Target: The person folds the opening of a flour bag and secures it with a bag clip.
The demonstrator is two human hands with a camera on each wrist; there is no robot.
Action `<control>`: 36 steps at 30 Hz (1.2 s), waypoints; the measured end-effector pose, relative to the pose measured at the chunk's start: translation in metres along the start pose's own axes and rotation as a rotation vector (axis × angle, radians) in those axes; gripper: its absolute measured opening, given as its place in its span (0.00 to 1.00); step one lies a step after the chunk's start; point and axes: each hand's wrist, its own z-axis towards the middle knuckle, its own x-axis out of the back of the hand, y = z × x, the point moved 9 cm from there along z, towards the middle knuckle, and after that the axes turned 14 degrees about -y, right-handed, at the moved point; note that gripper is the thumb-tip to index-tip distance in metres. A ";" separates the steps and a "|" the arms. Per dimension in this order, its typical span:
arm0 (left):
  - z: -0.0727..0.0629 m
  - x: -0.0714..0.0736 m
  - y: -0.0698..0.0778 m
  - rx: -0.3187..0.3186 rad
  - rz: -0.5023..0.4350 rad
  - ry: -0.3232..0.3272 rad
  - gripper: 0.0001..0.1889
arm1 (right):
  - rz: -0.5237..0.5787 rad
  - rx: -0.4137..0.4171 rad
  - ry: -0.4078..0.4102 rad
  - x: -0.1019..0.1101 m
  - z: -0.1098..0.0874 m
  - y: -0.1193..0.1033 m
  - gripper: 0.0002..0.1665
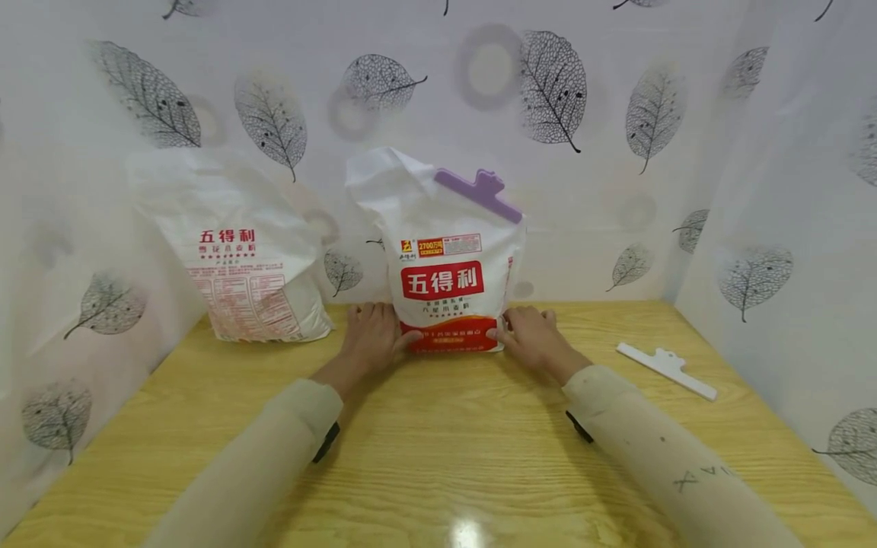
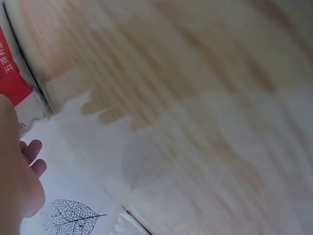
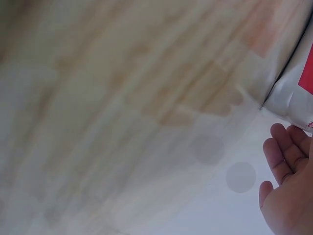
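A white flour bag (image 1: 441, 304) with red print stands upright on the table in the head view. Along its slanting top right edge sits a purple sealing clip (image 1: 476, 193). My left hand (image 1: 372, 335) holds the bag's lower left side, thumb on the front. At the lower right side, my right hand (image 1: 536, 336) holds it the same way. In the left wrist view the left hand (image 2: 17, 181) shows only partly beside the bag. The right wrist view shows the right hand (image 3: 291, 188) with several fingers along the bag's side; its thumb contact is hidden there.
Another white flour bag (image 1: 240, 281) leans at the back left, with no clip visible on its top. A white sealing clip (image 1: 667, 368) lies on the wooden table (image 1: 438, 449) at the right. Leaf-patterned sheeting (image 1: 582, 205) rises behind and at both sides.
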 end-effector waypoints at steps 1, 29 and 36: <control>0.000 0.000 0.000 0.001 -0.003 0.002 0.51 | -0.005 -0.002 -0.001 0.000 0.001 0.001 0.25; 0.012 -0.002 -0.001 0.103 -0.010 -0.014 0.40 | -0.053 -0.117 -0.012 0.000 0.006 0.001 0.35; 0.014 -0.005 -0.002 0.115 -0.021 -0.036 0.41 | -0.103 -0.166 -0.006 0.002 0.009 0.000 0.34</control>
